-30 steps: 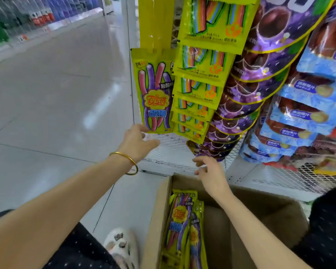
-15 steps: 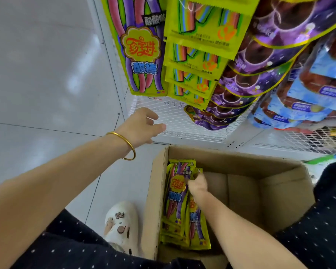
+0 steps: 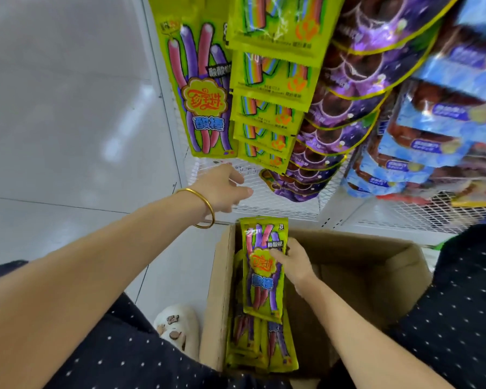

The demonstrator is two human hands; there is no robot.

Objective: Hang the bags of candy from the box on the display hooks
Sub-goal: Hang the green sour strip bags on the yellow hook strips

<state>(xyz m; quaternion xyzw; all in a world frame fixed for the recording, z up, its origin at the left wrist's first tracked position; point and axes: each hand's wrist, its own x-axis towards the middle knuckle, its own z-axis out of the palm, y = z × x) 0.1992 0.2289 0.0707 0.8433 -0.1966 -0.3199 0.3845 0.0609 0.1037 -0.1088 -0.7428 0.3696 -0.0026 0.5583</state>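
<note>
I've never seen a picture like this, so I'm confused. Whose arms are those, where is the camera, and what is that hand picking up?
Those are a person's two bare arms; there is no machine. The camera sits on the person's head and looks down, so you see what they see. The right hand pinches a yellow-green candy bag and holds it over the cardboard box, where more bags of the same kind lie. The left hand, wearing a gold bracelet, holds nothing and reaches toward the white wire rack. On that rack a matching bag hangs beside other sweets.
</note>
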